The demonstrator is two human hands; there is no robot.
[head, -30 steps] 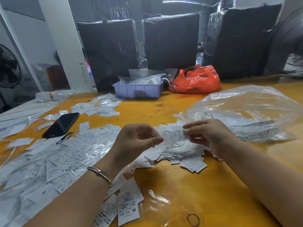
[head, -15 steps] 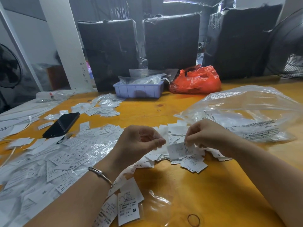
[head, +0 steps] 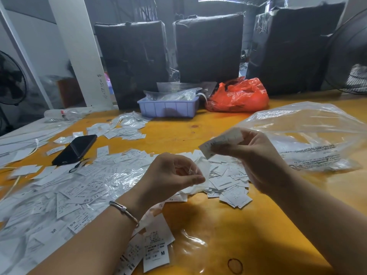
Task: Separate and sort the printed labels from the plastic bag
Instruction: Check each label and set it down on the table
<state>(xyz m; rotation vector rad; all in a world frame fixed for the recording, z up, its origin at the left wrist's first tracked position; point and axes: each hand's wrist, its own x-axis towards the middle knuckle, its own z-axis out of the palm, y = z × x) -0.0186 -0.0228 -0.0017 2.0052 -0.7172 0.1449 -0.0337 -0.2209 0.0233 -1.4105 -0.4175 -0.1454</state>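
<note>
You've got two hands up: left hand (head: 174, 173) and right hand (head: 256, 155), each pinching one white label. Loose labels (head: 79, 187) on the counter (head: 208, 219) are way too many to count. One clear plastic bag (head: 309, 135) right of the phone (head: 75, 148), and that's the only phone. Behind it: one blue tray (head: 168, 108), one orange bag (head: 238, 96), three black wrapped bundles (head: 208, 48), two fans (head: 351, 56). One rubber band (head: 235, 265).

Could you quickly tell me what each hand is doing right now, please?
Left hand: fingers curled, pinching a thin white piece.
Right hand: pinching a printed label, lifted above the pile.
</note>
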